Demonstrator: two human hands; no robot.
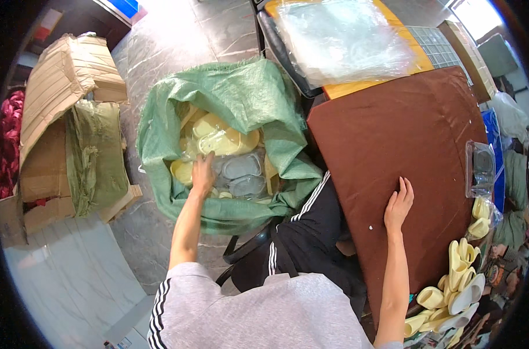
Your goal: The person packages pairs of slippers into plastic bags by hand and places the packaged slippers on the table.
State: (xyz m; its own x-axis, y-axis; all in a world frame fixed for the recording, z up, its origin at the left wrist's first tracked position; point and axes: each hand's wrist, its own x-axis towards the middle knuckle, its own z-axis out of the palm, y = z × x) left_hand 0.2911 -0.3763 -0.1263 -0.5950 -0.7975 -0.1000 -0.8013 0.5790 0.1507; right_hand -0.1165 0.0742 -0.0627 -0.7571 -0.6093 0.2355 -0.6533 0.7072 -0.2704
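A torn cardboard box [72,67] stands left of an open green woven sack [247,93], the landmark for this scene. Inside the sack's mouth, near its left side, part of a pale yellow slipper [182,171] shows just left of the person's left hand [202,174]. That hand reaches in palm down, fingertips at the clear plastic around a pair of pale yellow slippers [225,138]; whether the fingers pinch the wrapping or only rest there, I cannot tell. The pair lies just beyond the fingertips, toward the sack's far side, its front slipper's long axis running roughly left to right. Immediately right of the hand, in the middle of the sack, are wrapped grey slippers [242,174], also lying lengthwise left to right. The left hand is clearly the nearer one to both pairs. Right of the sack, on a brown-covered table [387,128], the right hand [399,203] rests flat, fingers slightly spread, holding nothing. Farthest right of the sack, yellow and grey slippers [458,273] line the table's edge.
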